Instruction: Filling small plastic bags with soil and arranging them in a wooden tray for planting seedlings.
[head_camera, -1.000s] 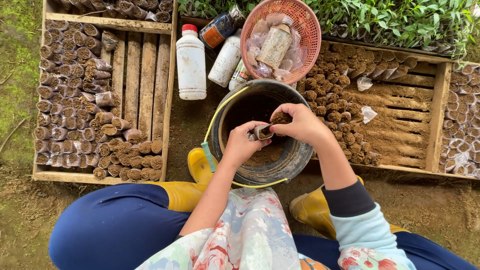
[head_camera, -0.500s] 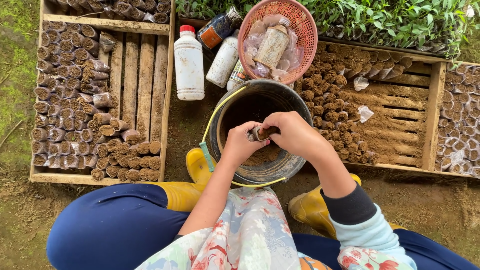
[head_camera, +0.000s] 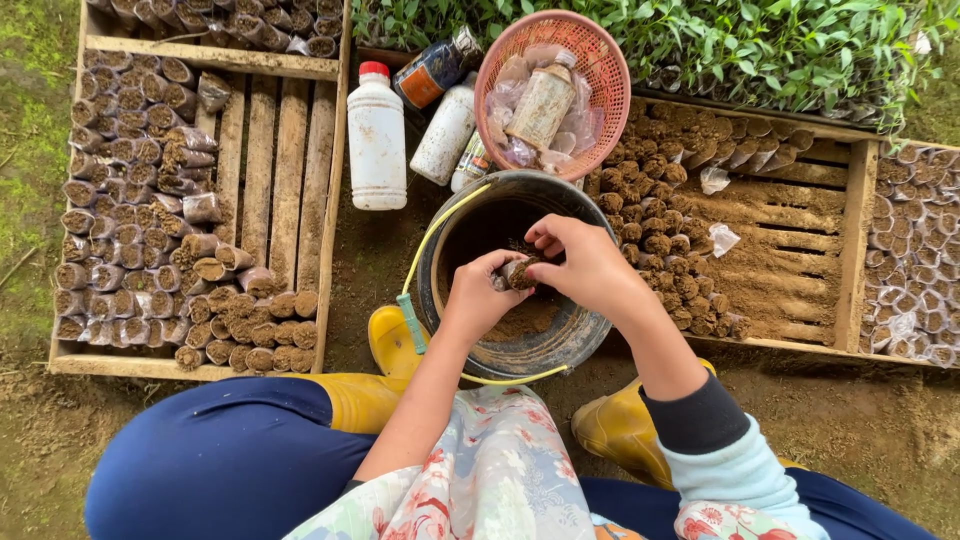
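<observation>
Fingers (head_camera: 540, 238) of both hands clenched around small soil-filled bag (head_camera: 518, 273), left hand (head_camera: 480, 300) cupping, right hand (head_camera: 585, 265) pressing, above dark bucket (head_camera: 590, 330). Step: likely packing soil. Next: probably firm top, steady grip.

Soft, even daylight from above, no hard shadows, no glare. Bright and sharp across the middle, with clear grain on the wooden crates (head_camera: 290, 190) and crisp detail on both hands. Deep shade only inside the dark bucket (head_camera: 590, 335). Slight wide-angle bending toward the corners. Mild softness at the bottom edge, on the nearest cloth.
</observation>
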